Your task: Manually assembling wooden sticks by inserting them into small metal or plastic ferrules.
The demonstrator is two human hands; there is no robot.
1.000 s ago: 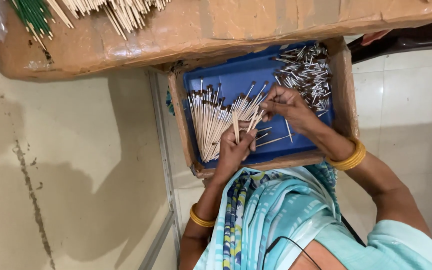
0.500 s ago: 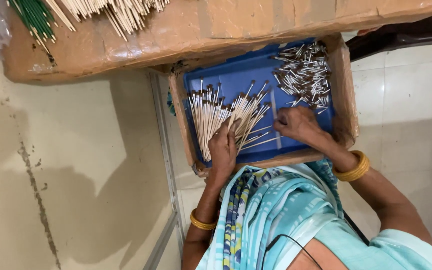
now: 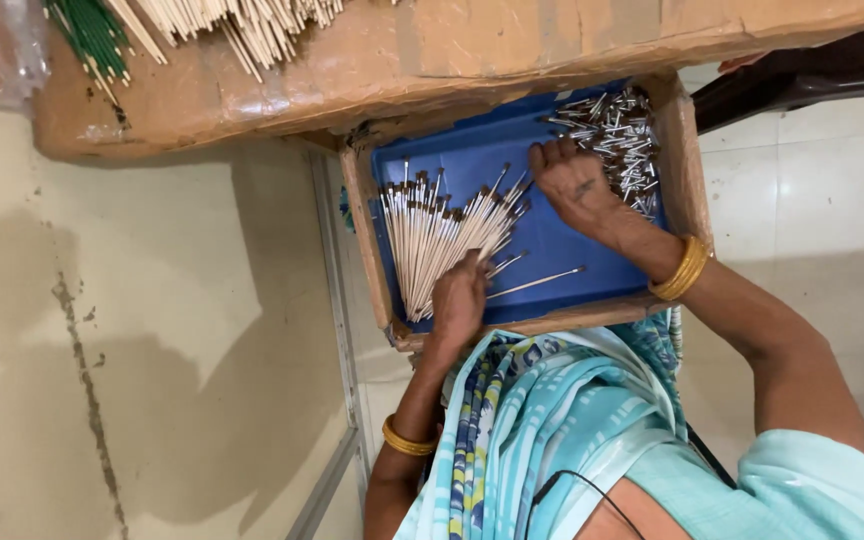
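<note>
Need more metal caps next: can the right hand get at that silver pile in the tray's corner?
Probably yes. The right hand lies flat on the blue tray, its fingertips beside the silver pile, with nothing between them.

Soft even daylight, sharp focus

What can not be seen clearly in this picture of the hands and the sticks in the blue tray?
- Head view: the left hand covers the lower ends of the stick bundle; its grip is hidden.
- The right hand shows only its back; whether it holds any metal pieces is hidden.
- The pale sticks on the cardboard box are cut off by the top edge.
</note>
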